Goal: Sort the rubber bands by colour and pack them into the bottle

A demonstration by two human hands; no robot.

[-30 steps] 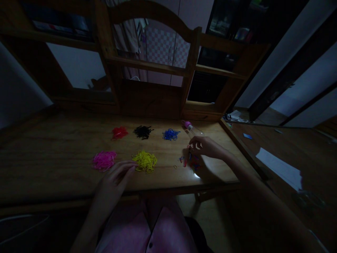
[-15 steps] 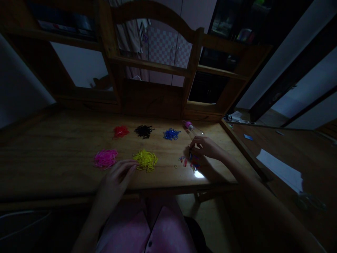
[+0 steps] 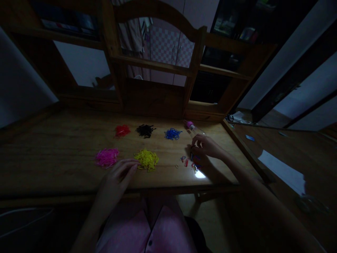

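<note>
My right hand (image 3: 206,146) is pinched above a small mixed heap of rubber bands (image 3: 195,167) at the right of the desk. A small dark strand, seemingly a black rubber band (image 3: 193,146), shows at its fingertips. My left hand (image 3: 117,177) rests at the front edge with fingers stretched out and thumb apart, its fingertips touching or just beside the yellow rubber bands (image 3: 146,160). Pink rubber bands (image 3: 107,157) lie to its left. Farther back are separate piles of red (image 3: 122,130), black (image 3: 145,130) and blue rubber bands (image 3: 172,133).
A clear bottle with a pink cap (image 3: 189,124) lies behind my right hand, partly hidden by it. A wooden shelf unit (image 3: 152,96) rises along the desk's back. On the lower surface at right lie white papers (image 3: 283,172) and a blue card (image 3: 250,137).
My right hand has lifted slightly from the mixed heap, the dark strand rising at its fingertips. My left hand stays beside the yellow pile. The view has shifted a little.
</note>
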